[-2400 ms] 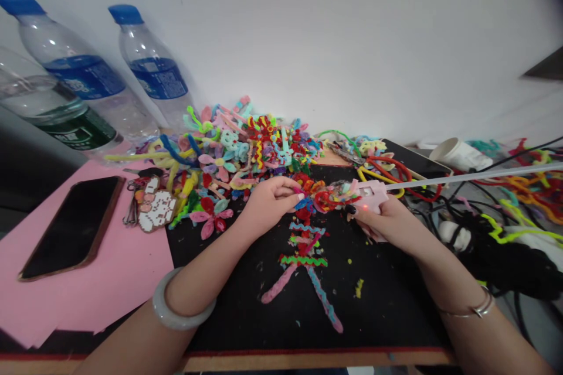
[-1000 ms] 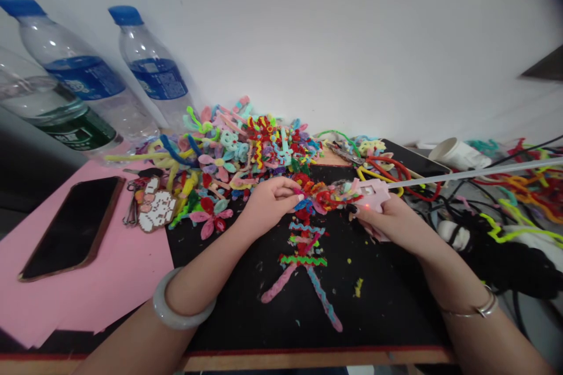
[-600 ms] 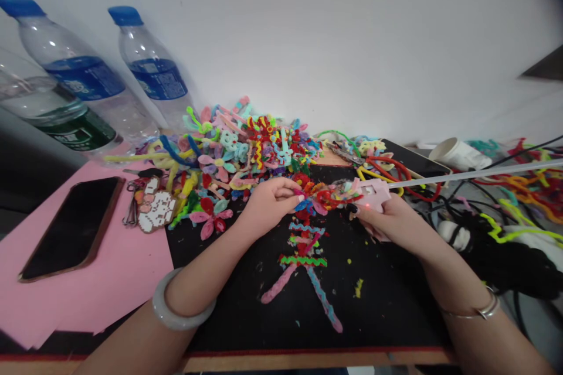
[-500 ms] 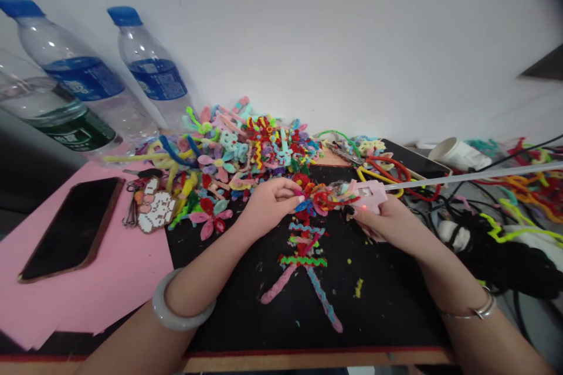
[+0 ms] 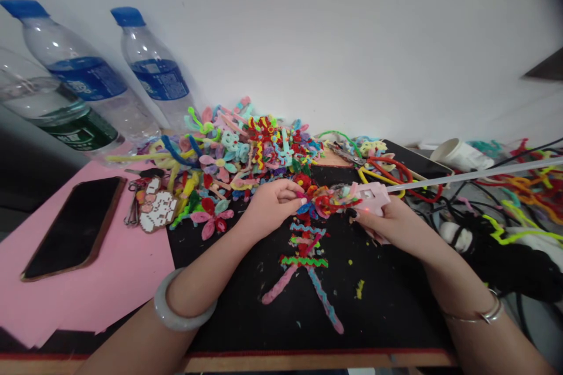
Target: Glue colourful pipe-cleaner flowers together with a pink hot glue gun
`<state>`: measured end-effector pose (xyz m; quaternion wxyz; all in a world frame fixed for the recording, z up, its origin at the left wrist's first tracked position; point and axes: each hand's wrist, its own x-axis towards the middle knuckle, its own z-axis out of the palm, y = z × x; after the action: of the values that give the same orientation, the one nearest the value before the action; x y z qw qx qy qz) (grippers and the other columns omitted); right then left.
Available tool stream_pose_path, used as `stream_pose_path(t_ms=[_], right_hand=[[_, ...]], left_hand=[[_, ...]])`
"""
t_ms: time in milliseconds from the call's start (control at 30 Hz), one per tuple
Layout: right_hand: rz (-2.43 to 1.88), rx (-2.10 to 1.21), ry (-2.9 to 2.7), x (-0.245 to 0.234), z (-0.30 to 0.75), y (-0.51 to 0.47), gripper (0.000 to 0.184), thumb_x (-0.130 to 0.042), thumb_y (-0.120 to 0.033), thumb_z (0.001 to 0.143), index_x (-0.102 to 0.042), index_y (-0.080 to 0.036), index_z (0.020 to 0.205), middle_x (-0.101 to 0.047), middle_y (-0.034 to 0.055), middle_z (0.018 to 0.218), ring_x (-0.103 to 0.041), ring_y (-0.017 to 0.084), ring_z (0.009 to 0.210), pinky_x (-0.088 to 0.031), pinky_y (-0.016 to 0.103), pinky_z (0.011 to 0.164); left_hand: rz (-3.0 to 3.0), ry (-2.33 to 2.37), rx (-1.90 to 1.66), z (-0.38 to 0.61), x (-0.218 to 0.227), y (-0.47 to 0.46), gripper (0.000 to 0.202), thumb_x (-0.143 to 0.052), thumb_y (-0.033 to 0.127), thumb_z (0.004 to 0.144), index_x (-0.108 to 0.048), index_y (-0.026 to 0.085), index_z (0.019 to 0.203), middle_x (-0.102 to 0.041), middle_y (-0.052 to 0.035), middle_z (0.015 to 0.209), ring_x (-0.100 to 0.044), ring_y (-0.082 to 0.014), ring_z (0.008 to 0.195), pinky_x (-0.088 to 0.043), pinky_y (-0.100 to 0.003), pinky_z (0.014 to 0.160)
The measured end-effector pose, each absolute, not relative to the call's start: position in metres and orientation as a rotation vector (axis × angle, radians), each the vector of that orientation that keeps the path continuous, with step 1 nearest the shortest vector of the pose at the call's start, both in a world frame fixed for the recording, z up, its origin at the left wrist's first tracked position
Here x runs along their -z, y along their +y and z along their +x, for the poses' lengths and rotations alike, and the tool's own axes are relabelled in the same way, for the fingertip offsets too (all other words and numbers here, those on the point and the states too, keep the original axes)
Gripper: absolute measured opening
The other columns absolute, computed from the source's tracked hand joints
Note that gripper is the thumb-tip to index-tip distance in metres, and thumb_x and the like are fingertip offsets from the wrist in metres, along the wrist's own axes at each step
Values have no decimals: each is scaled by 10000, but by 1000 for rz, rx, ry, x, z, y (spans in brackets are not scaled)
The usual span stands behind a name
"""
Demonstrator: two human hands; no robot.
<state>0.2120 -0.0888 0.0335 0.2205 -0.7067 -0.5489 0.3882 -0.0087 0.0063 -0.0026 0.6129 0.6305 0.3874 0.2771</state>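
My left hand (image 5: 268, 206) is closed in a pinch on the top of a pipe-cleaner figure (image 5: 305, 255) that lies on the black mat (image 5: 387, 304). The figure has a multicoloured curly head (image 5: 323, 200), zigzag bands across its body and two pink-blue legs. My right hand (image 5: 393, 224) is wrapped round a pink glue gun (image 5: 372, 198), whose nozzle touches the curly head. A long clear glue stick (image 5: 475, 176) juts out of the gun to the right.
A heap of pipe-cleaner shapes (image 5: 246, 149) lies behind the figure. Water bottles (image 5: 152, 73) stand at the back left. A phone (image 5: 73, 225) and a pixel keychain (image 5: 156, 208) rest on pink paper (image 5: 101, 281). A paper cup (image 5: 460, 154), cables and loose pipe cleaners crowd the right.
Almost nothing has moved. Both hands stay at the figure's head, with the glue gun shifting only slightly.
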Motion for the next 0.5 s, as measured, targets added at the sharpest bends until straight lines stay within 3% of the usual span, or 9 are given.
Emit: stream_pose_path(t_ms=[500], right_hand=[[-1983,-984,-1567,-36,210,-90,327,-535,-410,776,-441,-188,554,-475,-27,421,-431,93,391,-327,207,391]], left_hand=[[1512,892,-642,-9,3,5,189,-645,271,684,-570,155,813,-659,-22,689,-635,-141,651,-482,-244,618]])
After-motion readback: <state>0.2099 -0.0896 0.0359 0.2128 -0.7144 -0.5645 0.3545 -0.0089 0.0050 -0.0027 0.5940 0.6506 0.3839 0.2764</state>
